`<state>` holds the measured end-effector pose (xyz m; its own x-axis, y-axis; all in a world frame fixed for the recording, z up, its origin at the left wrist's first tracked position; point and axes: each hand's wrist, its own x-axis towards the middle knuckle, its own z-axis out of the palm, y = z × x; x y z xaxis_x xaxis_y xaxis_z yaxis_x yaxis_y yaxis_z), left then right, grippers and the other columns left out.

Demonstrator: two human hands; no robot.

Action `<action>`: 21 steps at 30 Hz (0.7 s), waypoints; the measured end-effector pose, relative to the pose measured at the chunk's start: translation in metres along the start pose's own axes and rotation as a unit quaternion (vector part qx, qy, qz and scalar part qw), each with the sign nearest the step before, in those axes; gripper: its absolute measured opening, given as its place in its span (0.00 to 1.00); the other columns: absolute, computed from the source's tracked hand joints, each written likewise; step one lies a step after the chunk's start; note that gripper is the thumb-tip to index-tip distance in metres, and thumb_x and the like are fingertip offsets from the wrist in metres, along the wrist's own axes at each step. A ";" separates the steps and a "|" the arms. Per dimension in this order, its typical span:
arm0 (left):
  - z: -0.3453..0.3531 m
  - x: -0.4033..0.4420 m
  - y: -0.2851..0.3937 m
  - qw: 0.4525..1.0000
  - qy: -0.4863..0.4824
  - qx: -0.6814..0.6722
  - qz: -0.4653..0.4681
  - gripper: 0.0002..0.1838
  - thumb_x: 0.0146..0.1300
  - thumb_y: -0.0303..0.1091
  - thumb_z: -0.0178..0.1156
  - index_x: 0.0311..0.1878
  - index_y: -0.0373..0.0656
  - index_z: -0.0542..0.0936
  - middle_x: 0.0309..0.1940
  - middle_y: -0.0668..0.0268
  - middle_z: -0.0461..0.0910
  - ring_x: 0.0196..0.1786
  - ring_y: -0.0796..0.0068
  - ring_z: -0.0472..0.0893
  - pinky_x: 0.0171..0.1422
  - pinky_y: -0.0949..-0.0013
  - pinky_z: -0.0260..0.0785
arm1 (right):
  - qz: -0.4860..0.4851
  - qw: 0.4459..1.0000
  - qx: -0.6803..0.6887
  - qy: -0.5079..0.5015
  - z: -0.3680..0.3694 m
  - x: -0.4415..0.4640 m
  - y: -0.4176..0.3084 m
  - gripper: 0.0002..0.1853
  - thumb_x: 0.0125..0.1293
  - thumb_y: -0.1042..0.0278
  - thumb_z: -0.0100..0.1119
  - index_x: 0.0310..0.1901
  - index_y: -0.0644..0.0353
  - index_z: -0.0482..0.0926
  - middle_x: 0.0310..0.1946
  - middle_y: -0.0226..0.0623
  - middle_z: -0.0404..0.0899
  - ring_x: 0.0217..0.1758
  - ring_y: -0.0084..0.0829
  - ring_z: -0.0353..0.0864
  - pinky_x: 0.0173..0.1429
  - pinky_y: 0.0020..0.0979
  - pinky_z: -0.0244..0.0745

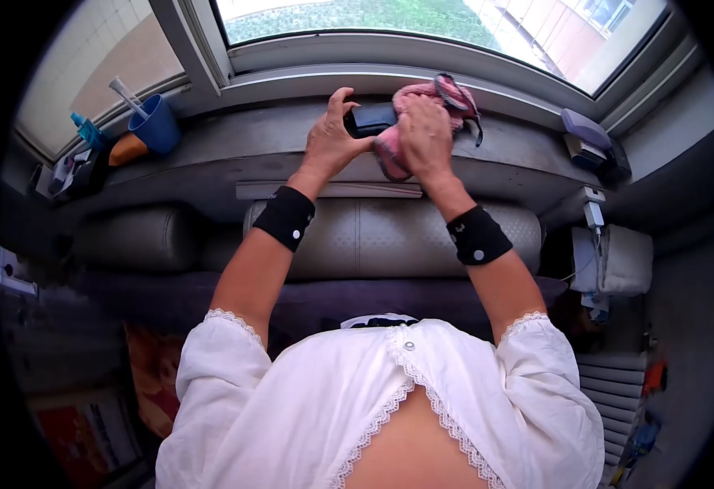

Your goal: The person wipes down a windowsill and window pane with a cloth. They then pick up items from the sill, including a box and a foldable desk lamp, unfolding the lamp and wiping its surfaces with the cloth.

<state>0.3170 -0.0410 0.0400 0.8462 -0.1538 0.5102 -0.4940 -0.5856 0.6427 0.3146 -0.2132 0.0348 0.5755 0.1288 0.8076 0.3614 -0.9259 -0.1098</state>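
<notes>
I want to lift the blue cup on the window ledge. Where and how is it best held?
Probably around the outer wall of the blue cup, the left hand coming from the right, over bare window ledge. No handle shows; a white stick leans out leftward from its mouth, and an orange object crowds its lower left.

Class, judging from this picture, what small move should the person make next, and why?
Probably slide the pink cloth left over the uncovered part of the dark case: the right hand rests on the cloth at the case's right end, while the left hand, at the other end, seems placed to steady it.
</notes>
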 end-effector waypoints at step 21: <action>-0.001 0.002 0.005 0.999 -0.024 0.034 -0.006 0.51 0.38 0.46 0.73 0.65 0.51 0.55 0.48 0.55 0.76 0.52 0.55 0.75 0.55 0.59 0.68 | 0.062 0.991 0.028 -0.111 -0.056 -0.025 0.113 0.16 0.63 0.66 0.47 0.52 0.56 0.74 0.49 0.38 0.76 0.55 0.38 0.72 0.59 0.35 0.65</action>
<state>0.3160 -0.0429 0.0445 0.8618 -0.1830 0.4730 -0.4695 -0.6407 0.6076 0.2999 -0.3413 0.0347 0.7631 0.0958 0.6391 0.3144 -0.9191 -0.2376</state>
